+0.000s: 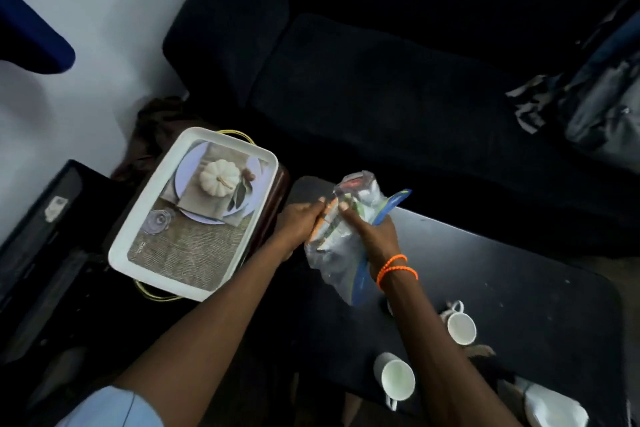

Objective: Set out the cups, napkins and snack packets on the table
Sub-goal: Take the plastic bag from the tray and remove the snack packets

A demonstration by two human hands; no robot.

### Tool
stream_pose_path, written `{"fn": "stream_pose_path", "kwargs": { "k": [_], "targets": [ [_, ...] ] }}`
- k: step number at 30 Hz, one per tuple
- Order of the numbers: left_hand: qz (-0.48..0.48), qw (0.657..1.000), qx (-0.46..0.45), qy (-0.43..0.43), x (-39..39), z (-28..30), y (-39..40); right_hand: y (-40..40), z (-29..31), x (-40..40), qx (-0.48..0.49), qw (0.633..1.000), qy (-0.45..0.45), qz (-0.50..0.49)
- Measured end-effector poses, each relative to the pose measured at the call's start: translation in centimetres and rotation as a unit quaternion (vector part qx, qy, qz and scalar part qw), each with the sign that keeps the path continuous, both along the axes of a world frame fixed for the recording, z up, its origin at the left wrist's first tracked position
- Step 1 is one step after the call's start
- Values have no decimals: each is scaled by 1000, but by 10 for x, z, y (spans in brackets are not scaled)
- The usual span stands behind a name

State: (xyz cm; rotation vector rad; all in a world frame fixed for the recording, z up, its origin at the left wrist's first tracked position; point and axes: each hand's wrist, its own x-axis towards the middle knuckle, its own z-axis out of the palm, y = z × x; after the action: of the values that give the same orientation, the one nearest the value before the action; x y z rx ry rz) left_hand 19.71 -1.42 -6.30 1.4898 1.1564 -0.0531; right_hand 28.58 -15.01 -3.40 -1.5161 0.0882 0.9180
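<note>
both hands on the clear bag [341,246] above the table [519,270]: left hand [300,222] pinching an orange packet [325,218] at its mouth, right hand [369,230] gripping the bag alongside.

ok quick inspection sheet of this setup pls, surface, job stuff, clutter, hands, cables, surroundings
surface: dark low table, scuffed with pale specks.
job's things: clear zip bag with a blue seal, held over the table's left end, packets inside; two white cups upright on the table; white napkins or plates at the near right edge, cannot tell which.
clutter: printed white tray left of the table, on something with a yellow wire handle.
grippers: left hand pinches an orange packet at the bag's mouth; right hand, orange bands at the wrist, grips the bag.
cables: nothing seen.
surroundings: dark sofa behind, grey bag on it, white wall left.
</note>
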Motion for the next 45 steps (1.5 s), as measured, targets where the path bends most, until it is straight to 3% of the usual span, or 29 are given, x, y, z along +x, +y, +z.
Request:
{"fn": "stream_pose_path", "kwargs": {
  "k": [5, 11, 15, 18, 22, 25, 28, 30, 33, 36, 40, 45],
  "targets": [
    [-83, 987, 97, 93, -16, -16, -17, -9, -47, -20, -129, 988, 49, 61],
    [-72, 976, 201, 32, -31, -15, -44, -18, -65, -28, -209, 975, 11, 75],
    [-75, 968, 241, 6, -26, -6, -57, -28, -52, -28, -163, 986, 35, 24],
    [-100, 980, 170, -3, -17, 2, -56, -33, -31, -22, -72, 995, 65, -18],
    [-111, 992, 16, -48, -15, 16, -50, -34, -5, -19, -7, 999, 41, 1],
    [-65, 993, -32, -94, -11, 27, -44, -31, 7, -16, 26, 999, 28, 37],
    [-44, 993, -38, -101, -10, 42, -35, -22, 13, -22, 63, 994, 74, 43],
    [-66, 994, -7, -87, -12, 48, -30, -11, 11, -29, 31, 999, 41, 18],
    [-76, 994, 48, -55, -15, 49, -22, 4, 6, -40, -69, 993, -90, 33],
    [-30, 999, -2, -33, -19, 50, -16, 9, 3, -44, -141, 977, -142, 75],
    [11, 989, -134, -65, -27, 50, -11, 10, 2, -43, -142, 965, -165, 143],
    [66, 985, -132, -84, -25, 48, -13, 16, 9, -41, -172, 959, -204, 98]
  ]
}}
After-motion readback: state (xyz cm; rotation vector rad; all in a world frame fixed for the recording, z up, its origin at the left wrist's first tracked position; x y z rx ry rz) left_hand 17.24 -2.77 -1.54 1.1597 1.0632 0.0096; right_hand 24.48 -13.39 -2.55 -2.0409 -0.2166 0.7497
